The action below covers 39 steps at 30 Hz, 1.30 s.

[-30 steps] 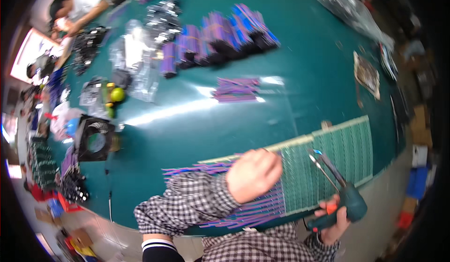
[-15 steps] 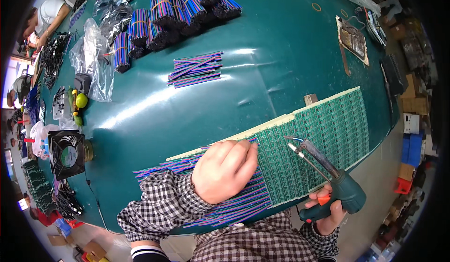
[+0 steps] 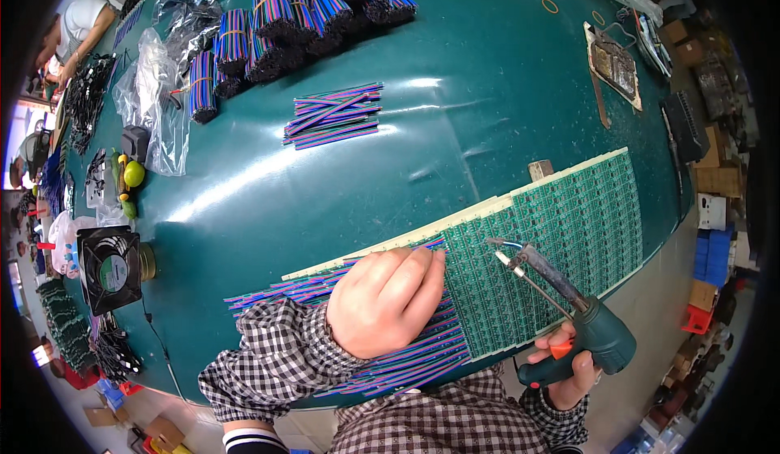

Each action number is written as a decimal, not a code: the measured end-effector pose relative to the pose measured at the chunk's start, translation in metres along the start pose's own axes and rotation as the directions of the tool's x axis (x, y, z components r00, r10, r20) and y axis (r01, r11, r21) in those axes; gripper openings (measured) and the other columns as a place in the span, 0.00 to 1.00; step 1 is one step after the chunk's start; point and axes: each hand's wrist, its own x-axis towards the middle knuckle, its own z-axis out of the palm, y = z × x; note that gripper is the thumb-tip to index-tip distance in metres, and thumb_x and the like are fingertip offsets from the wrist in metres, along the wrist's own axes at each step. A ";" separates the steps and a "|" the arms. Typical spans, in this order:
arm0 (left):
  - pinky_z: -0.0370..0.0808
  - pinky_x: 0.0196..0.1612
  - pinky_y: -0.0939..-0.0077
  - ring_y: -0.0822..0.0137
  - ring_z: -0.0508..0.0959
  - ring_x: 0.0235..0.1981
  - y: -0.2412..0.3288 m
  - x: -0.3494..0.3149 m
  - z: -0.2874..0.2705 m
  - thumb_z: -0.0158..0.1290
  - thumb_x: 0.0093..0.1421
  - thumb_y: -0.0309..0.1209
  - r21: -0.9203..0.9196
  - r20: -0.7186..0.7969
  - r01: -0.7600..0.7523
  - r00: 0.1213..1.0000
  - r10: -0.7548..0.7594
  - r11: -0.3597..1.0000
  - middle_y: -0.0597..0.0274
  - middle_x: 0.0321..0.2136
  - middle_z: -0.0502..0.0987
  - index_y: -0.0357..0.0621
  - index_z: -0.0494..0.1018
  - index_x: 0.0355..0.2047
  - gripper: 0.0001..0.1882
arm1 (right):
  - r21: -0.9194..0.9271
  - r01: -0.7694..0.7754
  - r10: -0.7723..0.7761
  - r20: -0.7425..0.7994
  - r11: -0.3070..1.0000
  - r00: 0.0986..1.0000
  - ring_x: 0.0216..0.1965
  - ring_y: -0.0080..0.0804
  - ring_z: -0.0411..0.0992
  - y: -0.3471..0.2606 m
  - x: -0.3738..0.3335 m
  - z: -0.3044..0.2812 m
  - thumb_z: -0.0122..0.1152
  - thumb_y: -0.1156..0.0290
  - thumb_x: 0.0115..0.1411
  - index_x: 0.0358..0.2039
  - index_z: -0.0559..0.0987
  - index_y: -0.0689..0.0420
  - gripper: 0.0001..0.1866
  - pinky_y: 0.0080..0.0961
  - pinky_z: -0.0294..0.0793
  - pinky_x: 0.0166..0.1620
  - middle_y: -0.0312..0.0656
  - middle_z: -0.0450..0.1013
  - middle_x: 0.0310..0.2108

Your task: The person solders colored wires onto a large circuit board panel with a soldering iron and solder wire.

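Note:
My right hand [image 3: 569, 369] grips a green soldering gun [image 3: 605, 336] with an orange trigger. Its metal tip and a thin tube hang over a panel of small green circuit boards [image 3: 561, 251], right of my left hand. My left hand [image 3: 386, 299] is closed at the panel's left edge, fingers bent together around the end of a strip of coloured wires [image 3: 435, 244]. Its fingertips are partly hidden. More blue, pink and black wire strips [image 3: 422, 364] lie side by side under that hand and forearm, their ends along the panel's left side.
Rubber-banded wire bundles [image 3: 276, 7] stand at the back, with a loose wire pile [image 3: 335, 117] nearer. A small black fan [image 3: 110, 271] sits at left beside plastic bags [image 3: 158, 104]. A stained tray [image 3: 613, 64] lies far right. Another person [image 3: 81, 27] works at far left.
The soldering gun's tip has shifted slightly left, toward my left hand. The view has turned a little. My left hand keeps its closed pose at the panel's edge.

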 end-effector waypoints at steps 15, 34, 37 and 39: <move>0.79 0.36 0.71 0.63 0.80 0.36 -0.004 0.001 0.001 0.60 0.49 0.27 -0.008 0.016 -0.011 1.000 0.011 1.000 0.56 0.38 0.76 0.34 0.80 0.39 0.16 | 0.072 -0.062 0.062 0.006 0.996 0.998 0.42 0.51 0.81 -0.006 0.000 0.004 0.68 0.54 0.63 0.56 0.71 0.74 0.35 0.43 0.89 0.39 0.53 0.79 0.39; 0.78 0.34 0.72 0.63 0.79 0.36 -0.004 0.000 0.000 0.60 0.51 0.28 0.019 0.030 -0.050 0.998 0.049 0.999 0.55 0.39 0.77 0.33 0.79 0.40 0.16 | 0.098 -0.086 0.082 0.046 0.991 0.996 0.44 0.52 0.81 -0.003 -0.001 0.000 0.68 0.55 0.63 0.56 0.71 0.73 0.34 0.45 0.89 0.40 0.53 0.80 0.40; 0.77 0.35 0.72 0.63 0.79 0.36 -0.003 0.002 -0.001 0.60 0.51 0.29 0.038 0.036 -0.054 0.998 0.053 0.998 0.56 0.38 0.77 0.33 0.79 0.39 0.16 | 0.098 -0.083 0.079 0.051 0.992 0.996 0.44 0.52 0.81 -0.003 -0.001 0.000 0.68 0.55 0.63 0.56 0.71 0.73 0.34 0.45 0.89 0.40 0.53 0.80 0.40; 0.77 0.35 0.73 0.64 0.79 0.36 -0.002 0.002 -0.001 0.60 0.52 0.29 0.070 0.046 -0.056 0.998 0.052 0.996 0.56 0.37 0.77 0.34 0.80 0.40 0.16 | 0.095 -0.084 0.079 0.053 0.992 0.995 0.45 0.52 0.81 -0.003 -0.002 0.000 0.68 0.55 0.63 0.56 0.71 0.74 0.34 0.45 0.89 0.40 0.53 0.79 0.41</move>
